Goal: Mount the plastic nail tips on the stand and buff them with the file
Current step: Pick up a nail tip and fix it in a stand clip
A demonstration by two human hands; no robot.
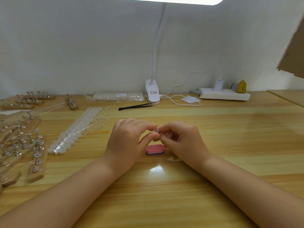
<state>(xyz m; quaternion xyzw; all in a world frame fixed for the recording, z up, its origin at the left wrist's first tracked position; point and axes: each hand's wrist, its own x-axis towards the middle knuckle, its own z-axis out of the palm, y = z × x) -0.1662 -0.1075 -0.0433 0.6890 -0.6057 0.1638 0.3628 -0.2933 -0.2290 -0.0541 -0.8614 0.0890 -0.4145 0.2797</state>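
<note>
My left hand (130,142) and my right hand (182,139) meet above the middle of the table. Between their fingertips they pinch a small clear plastic nail tip (156,130). Whether a stand peg is under the tip is hidden by the fingers. Just below the hands a pink buffer block file (155,149) lies flat on the wood. Strips of white nail tips (79,129) lie to the left. Wooden stands with metal pegs (35,155) fill the far left, some bearing tips.
Black tweezers (136,106) lie behind the hands. A clip lamp (152,93), a bag of nail tips (117,96), a white cable (181,99) and a power strip (224,94) line the wall. More wooden stands (39,96) sit at the back left.
</note>
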